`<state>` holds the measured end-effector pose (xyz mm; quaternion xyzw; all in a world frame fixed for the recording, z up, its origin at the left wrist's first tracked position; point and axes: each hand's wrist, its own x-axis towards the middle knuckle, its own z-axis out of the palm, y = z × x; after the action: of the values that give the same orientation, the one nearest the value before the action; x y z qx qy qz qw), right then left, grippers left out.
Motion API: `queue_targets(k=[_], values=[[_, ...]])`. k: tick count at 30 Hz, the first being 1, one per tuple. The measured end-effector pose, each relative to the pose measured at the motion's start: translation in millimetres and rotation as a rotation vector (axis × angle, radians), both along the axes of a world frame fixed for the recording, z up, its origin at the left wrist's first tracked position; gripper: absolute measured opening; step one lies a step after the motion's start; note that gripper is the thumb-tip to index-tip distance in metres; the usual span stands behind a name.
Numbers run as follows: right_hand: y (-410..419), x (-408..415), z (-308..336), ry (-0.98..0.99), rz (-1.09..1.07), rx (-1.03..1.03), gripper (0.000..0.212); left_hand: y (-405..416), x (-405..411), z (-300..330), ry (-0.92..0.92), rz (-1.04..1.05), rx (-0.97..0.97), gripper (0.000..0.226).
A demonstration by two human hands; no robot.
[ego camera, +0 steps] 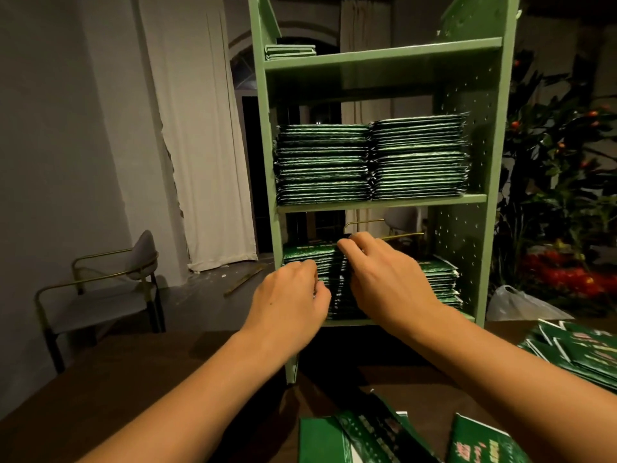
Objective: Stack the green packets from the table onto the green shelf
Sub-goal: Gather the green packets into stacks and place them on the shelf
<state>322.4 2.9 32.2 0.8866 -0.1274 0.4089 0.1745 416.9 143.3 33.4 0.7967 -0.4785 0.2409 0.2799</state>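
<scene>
In the head view, both hands had reached into the lowest bay of the green shelf (380,202), which stood on the dark counter (167,379) straight ahead of the person. The left hand (290,295) was curled, its fingers pinching the front edge of the left-hand stack of green packets (310,255) on that bottom board. The right hand (387,279) sat just beside it, a little higher and farther in, with fingertips bent down onto the top of the same stack near the gap between the two piles; whether it actually gripped a packet or only pressed on it could not be told, since the fingertips were blurred.

The packets in the bay lay flat, with their long edges running left to right across the shelf, and a second, lower stack (440,282) stood to the right, partly hidden behind the right wrist. The middle board (382,199) above carried two tall, full stacks (370,162), and a thin pile (290,51) lay on the top board.

The packets not yet shelved lay behind the hands, toward the person: a loose heap (574,352) at the right edge of the counter and more (384,436) near the bottom of the view. The right hand was the nearer one to both, so the next pickup probably meant drawing that arm back and to the right.
</scene>
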Motion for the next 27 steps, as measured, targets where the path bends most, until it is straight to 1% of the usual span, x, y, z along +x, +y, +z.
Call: queue_targets(k=[1,2,4,6,10,13,18,22,24,27], values=[[2,-5,-1,-0.002,0.009,0.021,0.051,0,1,0,0.002,0.006,-0.007,0.018],[1,-10,-2,-0.006,0.016,0.010,0.048,-3,1,1,0.003,0.006,-0.027,0.018],[2,-17,-8,-0.010,0.040,-0.050,0.031,-6,2,0,-0.005,0.009,-0.048,0.018],[3,-19,-14,0.018,0.057,-0.083,0.022,-8,2,0,-0.005,0.016,-0.049,0.017],[1,-16,-19,0.070,0.062,-0.034,0.021,-9,5,0,0.023,0.035,-0.020,0.015],[3,-23,-18,0.072,0.066,0.004,0.018,-5,3,0,0.046,0.032,-0.001,0.014],[9,-50,-20,0.102,0.063,0.040,0.022,6,-21,-7,0.044,-0.014,0.103,0.012],[15,-76,-18,0.176,0.072,0.155,0.021,17,-45,-16,0.020,-0.052,0.178,0.013],[20,-91,-16,0.219,0.074,0.224,0.019,20,-57,-21,0.017,-0.059,0.190,0.013],[28,-114,-16,0.242,0.078,0.271,0.018,25,-74,-26,0.023,-0.072,0.203,0.013]])
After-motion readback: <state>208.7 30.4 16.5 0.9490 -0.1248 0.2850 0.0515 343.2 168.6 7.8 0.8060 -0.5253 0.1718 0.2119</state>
